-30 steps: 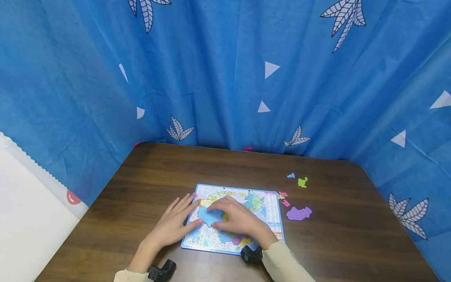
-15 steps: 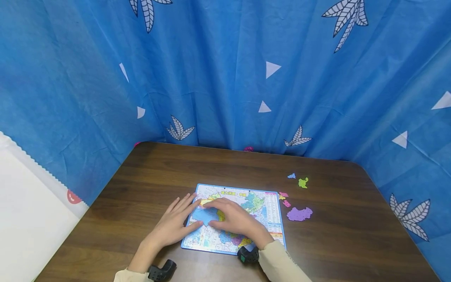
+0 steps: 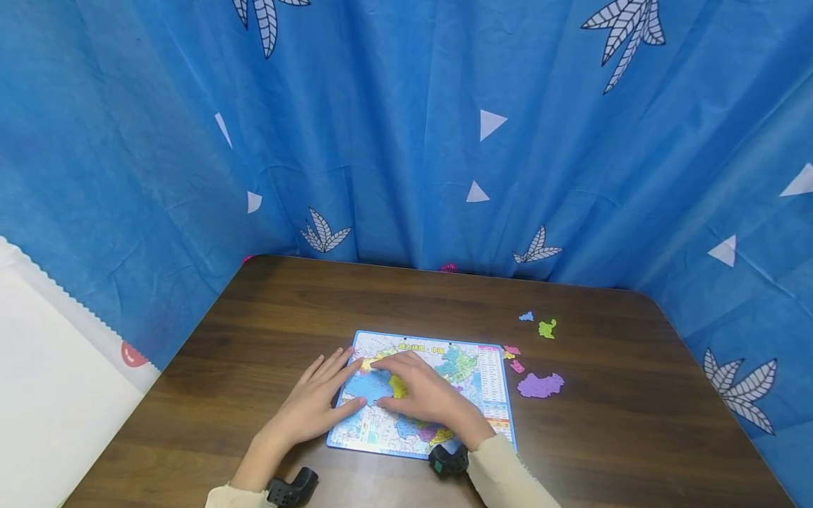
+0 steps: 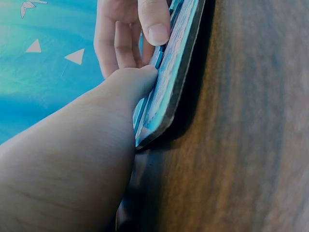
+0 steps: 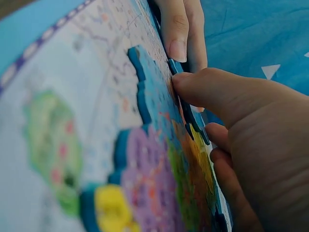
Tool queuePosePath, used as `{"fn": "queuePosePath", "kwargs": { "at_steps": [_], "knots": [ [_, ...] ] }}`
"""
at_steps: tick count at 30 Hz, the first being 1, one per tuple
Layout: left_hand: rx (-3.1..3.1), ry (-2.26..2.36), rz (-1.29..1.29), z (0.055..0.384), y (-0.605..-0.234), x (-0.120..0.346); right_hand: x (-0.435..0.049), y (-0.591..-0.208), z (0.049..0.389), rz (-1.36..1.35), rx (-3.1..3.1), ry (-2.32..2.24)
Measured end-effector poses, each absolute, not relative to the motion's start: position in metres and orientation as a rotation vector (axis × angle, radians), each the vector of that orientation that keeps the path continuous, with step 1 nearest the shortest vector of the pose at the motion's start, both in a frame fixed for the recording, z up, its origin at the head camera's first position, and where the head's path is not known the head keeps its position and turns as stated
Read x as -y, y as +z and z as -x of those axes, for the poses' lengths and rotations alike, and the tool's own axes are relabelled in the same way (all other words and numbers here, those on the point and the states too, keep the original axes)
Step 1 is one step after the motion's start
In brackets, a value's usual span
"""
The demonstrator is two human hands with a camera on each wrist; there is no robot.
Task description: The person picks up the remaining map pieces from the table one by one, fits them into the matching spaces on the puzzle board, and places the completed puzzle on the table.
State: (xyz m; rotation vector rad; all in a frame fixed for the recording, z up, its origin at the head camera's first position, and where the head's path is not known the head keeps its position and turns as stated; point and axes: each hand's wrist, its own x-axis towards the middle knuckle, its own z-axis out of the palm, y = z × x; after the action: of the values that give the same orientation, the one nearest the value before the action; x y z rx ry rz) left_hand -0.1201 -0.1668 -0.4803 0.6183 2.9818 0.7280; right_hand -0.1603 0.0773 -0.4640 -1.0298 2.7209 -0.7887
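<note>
A map puzzle board [image 3: 492,381] with a blue rim lies on the table, several coloured pieces fitted on its middle and right. On its left half is a large blue puzzle piece [image 3: 370,386]. My right hand [image 3: 432,395] holds that piece, thumb by its lower edge and fingers by its upper edge. My left hand [image 3: 311,406] rests on the board's left edge, fingers spread and straight, thumb touching near the blue piece. In the right wrist view, the right thumb [image 5: 203,89] meets the edge of the blue piece, close to the left thumb [image 5: 177,48].
Right of the board lie loose pieces: a purple one [image 3: 540,385], a green one [image 3: 547,329], a small blue one [image 3: 526,316], and pink ones [image 3: 517,367] beside the board's rim. A blue curtain [image 3: 406,141] hangs behind the brown table [image 3: 305,296].
The right hand has shifted the large blue piece slightly left on the board, and yellow pieces show more to its right. The left hand has stayed in place.
</note>
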Motion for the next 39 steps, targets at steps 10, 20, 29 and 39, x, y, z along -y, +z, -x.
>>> {"fn": "queuePosePath", "kwargs": {
  "at_steps": [10,20,29,39],
  "knots": [
    [-2.979,0.711,-0.609,0.1214,-0.4796,0.1659,-0.0817,-0.4681,0.1614,1.058,-2.738,-0.817],
    [-2.974,0.683,-0.560,0.1214,-0.4778,0.1636,-0.0837,-0.4702,0.1611,1.034,-2.706,-0.790],
    [-2.977,0.693,-0.560,0.1215,-0.4795,0.1648,-0.0858,-0.4728,0.1631,1.175,-2.670,-0.817],
    [-2.993,0.696,-0.575,0.1219,-0.4808,0.1651,-0.0861,-0.4701,0.1627,1.199,-2.663,-0.806]
  ]
}}
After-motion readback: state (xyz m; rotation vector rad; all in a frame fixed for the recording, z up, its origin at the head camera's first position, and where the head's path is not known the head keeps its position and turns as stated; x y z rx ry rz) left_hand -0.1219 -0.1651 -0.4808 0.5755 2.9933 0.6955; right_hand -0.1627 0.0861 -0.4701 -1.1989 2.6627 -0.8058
